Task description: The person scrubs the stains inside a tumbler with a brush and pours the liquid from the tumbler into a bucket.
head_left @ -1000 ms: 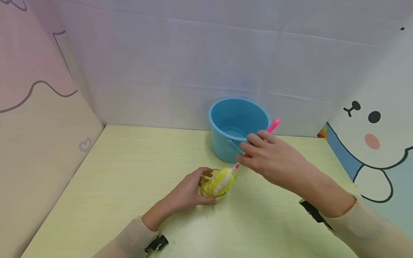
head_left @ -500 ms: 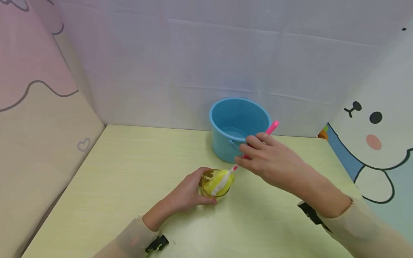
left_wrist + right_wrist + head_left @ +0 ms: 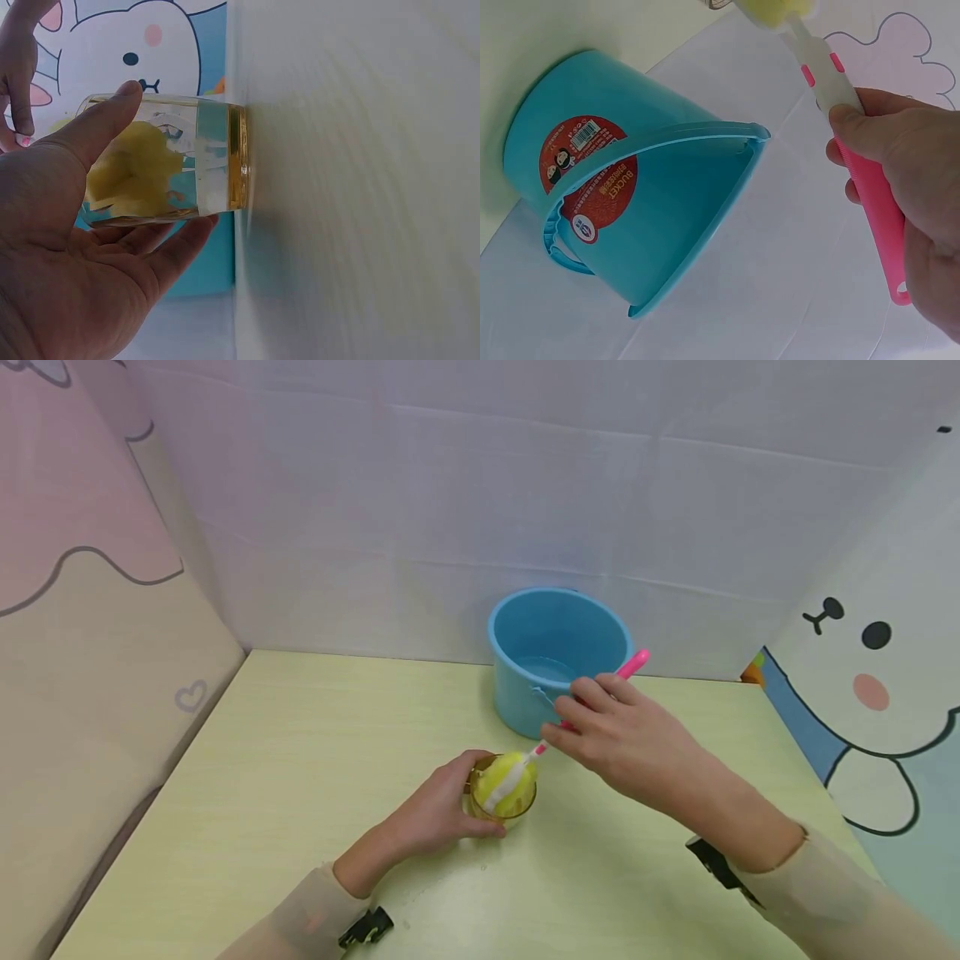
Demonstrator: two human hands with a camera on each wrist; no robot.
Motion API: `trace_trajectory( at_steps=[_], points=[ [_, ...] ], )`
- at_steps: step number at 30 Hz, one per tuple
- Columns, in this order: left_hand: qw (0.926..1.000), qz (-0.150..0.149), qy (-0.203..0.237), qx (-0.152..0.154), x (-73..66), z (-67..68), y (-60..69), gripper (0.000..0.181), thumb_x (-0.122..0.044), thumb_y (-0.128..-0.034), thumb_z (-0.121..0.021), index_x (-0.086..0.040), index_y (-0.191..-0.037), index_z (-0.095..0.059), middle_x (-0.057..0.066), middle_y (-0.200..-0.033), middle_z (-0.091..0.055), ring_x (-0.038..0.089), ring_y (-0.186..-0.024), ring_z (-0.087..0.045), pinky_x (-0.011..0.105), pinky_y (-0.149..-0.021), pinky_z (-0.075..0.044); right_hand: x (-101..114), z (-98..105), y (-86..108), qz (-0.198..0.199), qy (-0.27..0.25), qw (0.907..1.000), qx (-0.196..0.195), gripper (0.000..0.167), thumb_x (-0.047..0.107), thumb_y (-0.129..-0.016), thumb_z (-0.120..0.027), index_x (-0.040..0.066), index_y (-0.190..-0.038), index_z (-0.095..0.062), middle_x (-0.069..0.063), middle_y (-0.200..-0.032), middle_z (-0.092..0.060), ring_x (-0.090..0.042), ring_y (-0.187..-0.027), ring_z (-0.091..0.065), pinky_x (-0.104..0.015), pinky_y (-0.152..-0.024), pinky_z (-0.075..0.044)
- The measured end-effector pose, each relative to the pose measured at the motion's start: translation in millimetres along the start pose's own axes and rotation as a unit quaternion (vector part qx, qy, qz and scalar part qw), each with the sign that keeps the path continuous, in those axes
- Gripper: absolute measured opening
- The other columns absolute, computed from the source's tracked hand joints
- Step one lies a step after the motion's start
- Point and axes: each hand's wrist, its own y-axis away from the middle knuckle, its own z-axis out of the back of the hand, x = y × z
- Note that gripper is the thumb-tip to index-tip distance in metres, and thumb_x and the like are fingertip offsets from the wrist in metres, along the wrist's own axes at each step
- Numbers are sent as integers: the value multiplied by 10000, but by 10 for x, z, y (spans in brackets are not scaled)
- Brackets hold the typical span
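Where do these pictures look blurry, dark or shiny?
Head view: pale sheen on the near table, soft shadow beside the bucket; left wrist view: dim left hand, yellow sponge hazy through the glass; right wrist view: sponge blurred at the top edge.

Sponge [image 3: 774, 9]: cut off by right wrist view's top edge.
Pink handle [image 3: 633, 664]: middle covered by right hand [image 3: 622, 727] in head view.
Bucket label [image 3: 606, 196]: fine print too small to read.

Blue bucket [image 3: 660, 199], right wrist view: round red label [image 3: 607, 206] on its side, reads "BUCKET". Alongside, a line of what seem Chinese characters, too blurred to read surely. Barcode [image 3: 585, 134] on the label, its digits too small. Small round emblem [image 3: 584, 228] at the label's edge, illegible.
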Motion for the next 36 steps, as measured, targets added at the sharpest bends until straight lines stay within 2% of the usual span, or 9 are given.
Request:
trace_trajectory(
  at_steps=[9,17,27,36],
  points=[
    [10000,40,38,30,-9,18,-3,914,-268,-770,-988,-55,-1493,-470,12,-1309,-628,161,-1140,-610,417,-1038,-511,-5,7,-21,-109,60,9999,-28,484,214,-789,-965,133,-1200,-723,-94,-1050,-617,-322,-1026,-526,-421,-880,-462],
    [10000,76,4,33,-51,51,-13,915,-289,-765,-991,-56,-1485,-476,-3,-1283,-632,159,-1129,-618,415,-1030,-517,-50,66,-19,-269,184,9993,157,514,247,-780,-970,149,-1224,-730,-99,-1060,-626,-332,-1031,-528,-433,-887,-476],
    [9999,86,-97,54,-78,77,-21,925,-300,-770,-985,-46,-1498,-473,32,-1343,-623,196,-1173,-614,432,-1029,-519,-101,133,-9,-407,307,9979,408,527,222,-783,-965,139,-1254,-745,-104,-1058,-634,-333,-1028,-521,-436,-884,-482],
    [9998,103,-144,65,-84,82,-28,936,-304,-775,-981,-40,-1509,-464,53,-1387,-613,202,-1211,-605,436,-1051,-511,-137,192,26,-471,240,9978,397,470,189,-805,-950,126,-1223,-742,-90,-1029,-614,-311,-990,-503,-419,-853,-451]
  ],
)
